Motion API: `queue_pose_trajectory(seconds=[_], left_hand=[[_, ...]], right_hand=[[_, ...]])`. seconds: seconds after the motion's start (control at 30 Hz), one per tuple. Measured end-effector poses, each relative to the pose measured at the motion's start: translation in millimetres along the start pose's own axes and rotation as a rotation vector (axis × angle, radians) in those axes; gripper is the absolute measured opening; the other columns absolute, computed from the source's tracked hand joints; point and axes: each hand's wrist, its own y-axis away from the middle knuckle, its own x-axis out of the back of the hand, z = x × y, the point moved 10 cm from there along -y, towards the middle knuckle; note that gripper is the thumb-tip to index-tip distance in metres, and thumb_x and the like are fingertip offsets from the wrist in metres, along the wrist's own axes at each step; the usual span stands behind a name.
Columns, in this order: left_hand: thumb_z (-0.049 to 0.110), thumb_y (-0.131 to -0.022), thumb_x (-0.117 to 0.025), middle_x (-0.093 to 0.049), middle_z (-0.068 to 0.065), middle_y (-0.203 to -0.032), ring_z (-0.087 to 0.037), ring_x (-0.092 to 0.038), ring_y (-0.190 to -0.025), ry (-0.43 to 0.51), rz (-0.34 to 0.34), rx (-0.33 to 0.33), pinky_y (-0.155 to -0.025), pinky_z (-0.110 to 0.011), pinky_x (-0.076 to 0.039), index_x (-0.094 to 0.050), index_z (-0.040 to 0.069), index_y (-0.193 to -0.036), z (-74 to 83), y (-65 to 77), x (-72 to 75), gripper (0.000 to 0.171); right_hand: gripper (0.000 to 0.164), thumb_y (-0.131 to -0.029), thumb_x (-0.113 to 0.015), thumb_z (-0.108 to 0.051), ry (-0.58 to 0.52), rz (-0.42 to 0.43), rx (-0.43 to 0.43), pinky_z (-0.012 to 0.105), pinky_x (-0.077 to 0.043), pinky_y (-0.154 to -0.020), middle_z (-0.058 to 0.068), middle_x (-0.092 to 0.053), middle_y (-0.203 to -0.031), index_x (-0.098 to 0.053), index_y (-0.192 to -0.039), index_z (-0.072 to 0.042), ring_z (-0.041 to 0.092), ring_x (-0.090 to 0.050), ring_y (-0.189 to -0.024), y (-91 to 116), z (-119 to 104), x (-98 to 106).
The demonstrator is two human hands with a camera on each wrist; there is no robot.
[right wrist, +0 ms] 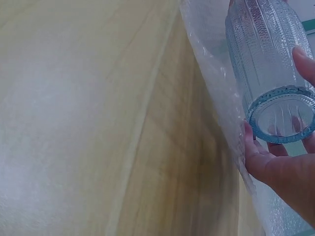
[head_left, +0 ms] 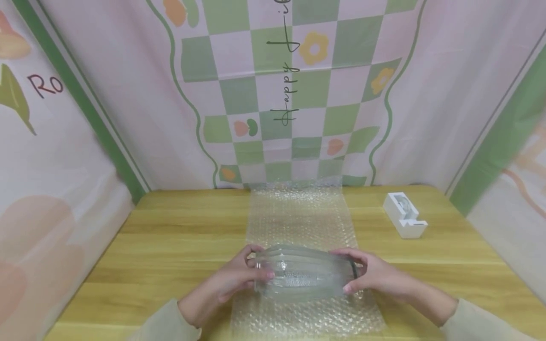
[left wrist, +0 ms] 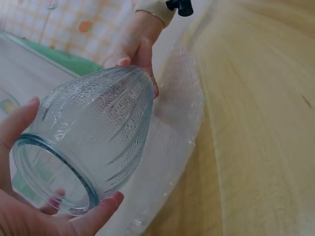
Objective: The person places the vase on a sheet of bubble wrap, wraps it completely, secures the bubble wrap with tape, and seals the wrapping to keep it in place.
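Observation:
A clear ribbed glass vase (head_left: 304,273) lies sideways between both hands, over a long sheet of bubble wrap (head_left: 298,222). My left hand (head_left: 239,273) grips its left end, fingers and thumb curled round the smooth open rim (left wrist: 54,160). At the other end my right hand (head_left: 373,272) holds the round base (right wrist: 280,93), with the thumb on the near side. Dimpled texture runs between the ribs of the glass (left wrist: 106,108). Whether the vase touches the wrap beneath it, I cannot tell.
A white tape dispenser (head_left: 405,215) with a roll of clear tape stands at the right rear of the wooden table (head_left: 179,237). The wrap reaches the table's back edge, where a checked curtain (head_left: 273,94) hangs. Printed curtains also close off both sides.

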Motion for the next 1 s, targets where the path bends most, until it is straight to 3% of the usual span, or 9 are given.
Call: queue_pose_trajectory(seconds=[0.2,0.3,0.53,1.0], left_hand=[[0.007,-0.085,-0.079,-0.066,-0.012,-0.117,-0.018,-0.064,-0.091,-0.029,-0.019,0.012,-0.075,-0.026,-0.05,-0.036,0.002,-0.135,-1.7,-0.5,-3.4,0.066],[0.007,-0.085,-0.079,-0.065,-0.012,-0.116,-0.018,-0.064,-0.09,-0.034,-0.024,0.005,-0.076,-0.027,-0.05,-0.036,0.003,-0.134,-2.8,-1.0,-4.7,0.066],[0.004,-0.084,-0.077,-0.063,-0.014,-0.124,-0.02,-0.064,-0.096,-0.046,-0.028,-0.012,-0.084,-0.03,-0.052,-0.036,0.003,-0.133,-3.7,-1.3,-8.2,0.064],[0.003,-0.085,-0.078,-0.065,-0.014,-0.119,-0.022,-0.063,-0.102,-0.154,-0.007,-0.004,-0.094,-0.037,-0.049,-0.04,0.005,-0.13,-8.5,-1.1,-5.5,0.059]], right_hand=[[0.087,-0.08,-0.082,-0.002,-0.04,-0.03,0.004,0.037,-0.061,-0.076,0.044,-0.012,-0.156,-0.035,-0.153,0.007,0.035,-0.065,-0.103,1.4,3.8,-4.7],[0.087,-0.081,-0.081,-0.001,-0.067,-0.037,-0.001,0.038,-0.061,-0.074,0.043,-0.012,-0.156,-0.034,-0.153,0.007,0.037,-0.066,-0.102,2.9,5.4,-6.2],[0.086,-0.081,-0.08,0.002,-0.091,-0.04,0.021,0.042,-0.061,-0.081,0.042,-0.021,-0.154,-0.034,-0.153,0.008,0.037,-0.063,-0.112,6.0,6.2,-6.7],[0.086,-0.08,-0.083,-0.001,-0.044,-0.043,0.034,0.039,-0.059,-0.087,0.043,-0.022,-0.153,-0.036,-0.152,0.009,0.042,-0.061,-0.116,6.3,7.3,-8.1]])
